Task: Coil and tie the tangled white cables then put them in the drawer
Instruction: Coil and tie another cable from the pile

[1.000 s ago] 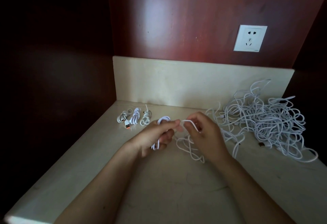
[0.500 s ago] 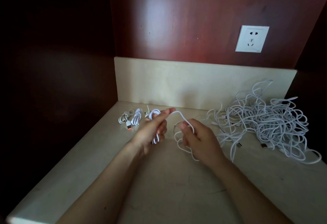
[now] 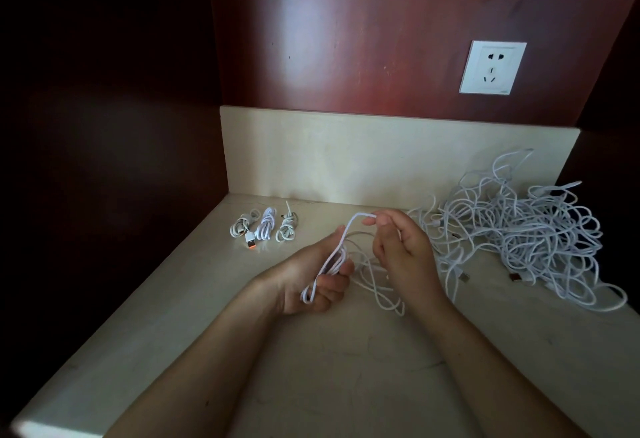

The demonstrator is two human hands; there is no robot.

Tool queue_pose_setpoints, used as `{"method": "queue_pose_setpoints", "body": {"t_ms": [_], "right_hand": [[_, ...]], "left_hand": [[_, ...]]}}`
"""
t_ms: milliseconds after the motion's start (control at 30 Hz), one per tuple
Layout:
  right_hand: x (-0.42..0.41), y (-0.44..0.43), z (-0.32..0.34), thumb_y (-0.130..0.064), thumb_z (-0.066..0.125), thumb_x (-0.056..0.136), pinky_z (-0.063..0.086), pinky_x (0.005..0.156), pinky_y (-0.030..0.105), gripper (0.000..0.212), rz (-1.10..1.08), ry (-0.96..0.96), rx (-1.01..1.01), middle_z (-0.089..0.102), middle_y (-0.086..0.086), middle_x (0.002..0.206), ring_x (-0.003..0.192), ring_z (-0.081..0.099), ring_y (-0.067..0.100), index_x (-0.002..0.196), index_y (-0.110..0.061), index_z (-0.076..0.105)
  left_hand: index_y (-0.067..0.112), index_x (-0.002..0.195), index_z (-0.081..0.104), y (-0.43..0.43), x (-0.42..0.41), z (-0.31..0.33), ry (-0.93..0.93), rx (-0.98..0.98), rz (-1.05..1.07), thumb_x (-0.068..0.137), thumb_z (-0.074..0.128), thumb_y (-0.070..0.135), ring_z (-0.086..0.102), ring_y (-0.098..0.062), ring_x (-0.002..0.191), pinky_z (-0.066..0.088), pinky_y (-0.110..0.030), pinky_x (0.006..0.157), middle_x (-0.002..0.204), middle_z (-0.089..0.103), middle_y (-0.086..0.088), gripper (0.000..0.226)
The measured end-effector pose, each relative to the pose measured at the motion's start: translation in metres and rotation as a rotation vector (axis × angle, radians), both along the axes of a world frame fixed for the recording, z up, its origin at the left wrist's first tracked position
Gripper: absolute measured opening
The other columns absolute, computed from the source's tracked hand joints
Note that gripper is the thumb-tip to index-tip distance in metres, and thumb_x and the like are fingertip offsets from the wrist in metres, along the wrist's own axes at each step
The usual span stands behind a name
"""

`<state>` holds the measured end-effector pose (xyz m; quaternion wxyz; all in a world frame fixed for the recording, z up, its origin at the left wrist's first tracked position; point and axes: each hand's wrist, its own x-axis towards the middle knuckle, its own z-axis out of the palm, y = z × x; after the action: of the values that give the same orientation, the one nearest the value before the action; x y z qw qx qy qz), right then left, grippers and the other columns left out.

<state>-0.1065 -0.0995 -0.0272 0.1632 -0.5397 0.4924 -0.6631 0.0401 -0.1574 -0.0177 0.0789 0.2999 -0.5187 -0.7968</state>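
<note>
My left hand [image 3: 313, 280] grips a bunch of white cable loops [image 3: 329, 262] over the middle of the counter. My right hand [image 3: 403, 250] pinches the same cable's free run just above and to the right, and the strand arcs between the two hands. More slack of this cable [image 3: 379, 290] lies on the counter under my right hand. A large tangle of white cables [image 3: 526, 229] is heaped at the right. Three small coiled and tied cables [image 3: 265, 228] lie in a row at the back left. No drawer is in view.
The pale stone counter [image 3: 346, 368] sits in a dark wooden alcove with a low backsplash [image 3: 381, 157]. A white wall socket [image 3: 491, 67] is on the red-brown back panel. The counter's left edge drops into shadow.
My left hand has dropped and turned with the loops in its palm. My right hand has risen and carried the free strand up over the left hand.
</note>
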Motion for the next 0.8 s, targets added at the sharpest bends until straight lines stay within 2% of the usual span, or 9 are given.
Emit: {"method": "queue_pose_setpoints", "body": {"t_ms": [100,233,333,433,533,600,700,767,800], "right_hand": [[-0.002,0.0,-0.002,-0.022,0.045,0.1,0.029,0.047,0.016,0.024,-0.052,0.03,0.001,0.039,-0.012,0.048,0.045,0.034,0.002,0.089,-0.014,0.064],[-0.001,-0.002,-0.004,-0.03,0.044,0.096,0.03,0.05,0.016,0.024,-0.071,0.053,0.006,0.042,-0.014,0.048,0.046,0.036,0.002,0.088,-0.018,0.064],[-0.001,-0.003,-0.005,-0.028,0.049,0.096,0.033,0.055,0.02,0.019,-0.1,0.081,0.011,0.049,-0.018,0.052,0.05,0.043,0.002,0.084,-0.022,0.063],[-0.001,-0.003,-0.01,-0.025,0.059,0.096,0.034,0.053,0.027,0.015,-0.093,0.135,0.051,0.05,-0.008,0.052,0.05,0.042,0.002,0.083,-0.02,0.065],[0.0,-0.003,-0.016,-0.038,0.056,0.093,0.036,0.053,0.031,0.02,-0.063,0.322,0.098,0.05,-0.009,0.054,0.05,0.042,0.004,0.085,-0.021,0.064],[0.001,-0.002,-0.017,-0.043,0.05,0.093,0.042,0.057,0.034,0.023,-0.049,0.496,0.135,0.051,-0.011,0.06,0.056,0.047,0.006,0.084,-0.025,0.061],[0.006,0.001,-0.017,-0.05,0.04,0.093,0.046,0.066,0.034,0.031,-0.01,0.713,0.23,0.056,-0.011,0.069,0.065,0.052,0.006,0.091,-0.029,0.063],[0.007,0.001,-0.018,-0.047,0.042,0.095,0.043,0.066,0.031,0.03,0.021,0.796,0.27,0.056,-0.013,0.07,0.069,0.049,0.002,0.093,-0.028,0.065],[0.007,0.001,-0.018,-0.044,0.045,0.096,0.04,0.064,0.03,0.027,0.039,0.824,0.275,0.053,-0.015,0.068,0.07,0.047,0.001,0.091,-0.027,0.064]], "left_hand": [[0.02,0.053,0.042,0.003,-0.001,0.003,-0.01,0.006,-0.059,0.076,0.022,0.086,0.021,-0.004,0.031,0.013,-0.013,0.032,0.039,0.025,0.005,0.072],[0.024,0.054,0.035,0.006,-0.001,0.003,0.01,-0.173,0.005,0.079,0.044,0.07,0.017,-0.005,0.037,0.011,-0.017,0.034,0.042,0.02,0.007,0.053],[0.024,0.053,0.035,0.003,-0.001,0.005,0.101,-0.183,0.112,0.085,0.038,0.068,0.017,-0.007,0.04,0.011,-0.019,0.036,0.042,0.021,0.006,0.055],[0.023,0.059,0.047,-0.005,-0.003,0.003,0.157,-0.257,0.328,0.095,0.028,0.064,0.022,-0.009,0.038,0.015,-0.019,0.038,0.042,0.026,0.005,0.058],[0.018,0.093,0.068,-0.017,-0.005,-0.005,0.125,-0.471,0.613,0.1,0.024,0.058,0.032,-0.012,0.035,0.022,-0.019,0.038,0.044,0.039,0.004,0.06],[0.018,0.104,0.07,-0.023,-0.004,-0.008,0.22,-0.431,0.744,0.101,0.026,0.054,0.037,-0.008,0.04,0.029,-0.02,0.039,0.054,0.05,0.006,0.057],[0.017,0.094,0.069,-0.023,-0.002,-0.001,0.415,-0.242,0.83,0.102,0.027,0.051,0.055,-0.006,0.061,0.046,-0.019,0.058,0.071,0.067,0.006,0.054],[0.013,0.089,0.063,-0.022,-0.001,0.004,0.608,-0.028,0.861,0.102,0.03,0.049,0.061,-0.011,0.064,0.052,-0.025,0.07,0.063,0.065,0.002,0.051],[0.013,0.084,0.058,-0.022,0.001,0.006,0.684,0.052,0.885,0.102,0.032,0.048,0.056,-0.01,0.053,0.052,-0.024,0.062,0.054,0.056,0.003,0.048]]}}
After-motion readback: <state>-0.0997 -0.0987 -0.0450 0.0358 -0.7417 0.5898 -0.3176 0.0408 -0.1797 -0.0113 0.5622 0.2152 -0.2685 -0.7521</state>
